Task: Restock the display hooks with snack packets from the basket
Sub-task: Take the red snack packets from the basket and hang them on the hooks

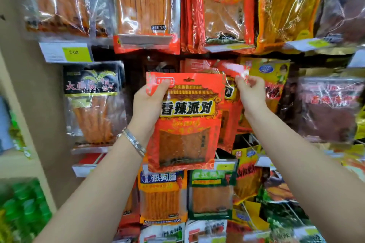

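Packet in hand: we hold one red packet (185,122) upright, its printed face toward us, in front of the middle row of the display rather than on it.
Left-hand grip: our left hand (150,102) grips the packet's top left corner, thumb on the front and fingers behind. The rest of the packet hangs free below and to the right of the grip.
Hang hole: the hole (189,79) in the top edge lies just right of our thumb. We judge the corner hold was chosen to keep it uncovered for threading.
Right-hand grip: our right hand (250,92) pinches the top of a hanging red packet (235,70) behind and to the right of the held one. The fingertips are blurred, so we cannot tell exactly where they meet.
Reason for the pinch: probably to steady or part the hanging stock so the hook end shows.
Hook: hidden behind the packets above both grips, so we cannot see it.
Step in hand: lining up the hole with the hook, as we read it. The packet is not yet hung.
Bracelet: a metal bracelet (134,141) sits on the wrist below the left grip.
Neighbours: a yellow packet (274,73) hangs just right of the right hand, and a black-topped packet (91,85) hangs well left of the left hand.
Basket: not in view.
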A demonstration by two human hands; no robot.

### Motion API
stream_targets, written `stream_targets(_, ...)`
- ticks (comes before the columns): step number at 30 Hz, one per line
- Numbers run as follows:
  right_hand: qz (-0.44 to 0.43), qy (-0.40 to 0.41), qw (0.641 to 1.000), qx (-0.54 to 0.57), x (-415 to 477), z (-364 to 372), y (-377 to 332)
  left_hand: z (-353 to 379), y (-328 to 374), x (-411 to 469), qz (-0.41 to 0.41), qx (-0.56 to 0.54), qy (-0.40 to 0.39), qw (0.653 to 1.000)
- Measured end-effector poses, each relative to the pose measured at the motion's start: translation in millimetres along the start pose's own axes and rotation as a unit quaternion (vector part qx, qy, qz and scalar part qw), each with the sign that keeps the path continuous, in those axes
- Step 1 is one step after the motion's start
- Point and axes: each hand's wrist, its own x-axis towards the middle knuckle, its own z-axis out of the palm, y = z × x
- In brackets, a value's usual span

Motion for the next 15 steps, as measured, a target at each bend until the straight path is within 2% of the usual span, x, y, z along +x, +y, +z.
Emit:
stream_targets(2, -0.047, 0.049, 0.997, -0.02, -5, -5, 6, 5, -3, -1, 0.001, 0.008, -0.003, 1.0)
stream_targets(4, -0.075, 0.025, 0.997, -0.025, -12, -10, 10, 13, -5, -3, 0.0, 0.009, -0.005, 1.0)
stream_targets(6, -0.041, -0.071, 0.996, 0.043, -20, -14, 7, 23, -7, -5, -0.001, 0.009, -0.01, 1.0)
stream_targets(8, 0.025, -0.18, 0.977, 0.112, -25, -19, 3, 34, -9, -8, -0.004, 0.01, -0.014, 1.0)
stream_targets(9, 0.018, -0.207, 0.972, 0.112, -26, -21, 1, 39, -10, -10, -0.002, 0.01, -0.014, 1.0)
stream_targets(12, -0.074, -0.165, 0.98, 0.081, -25, -31, 0, 52, -13, -13, 0.039, 0.052, -0.001, 0.998)
stream_targets(15, -0.152, -0.125, 0.979, 0.055, -20, -40, -4, 57, -8, -13, 0.136, 0.126, -0.003, 0.983)
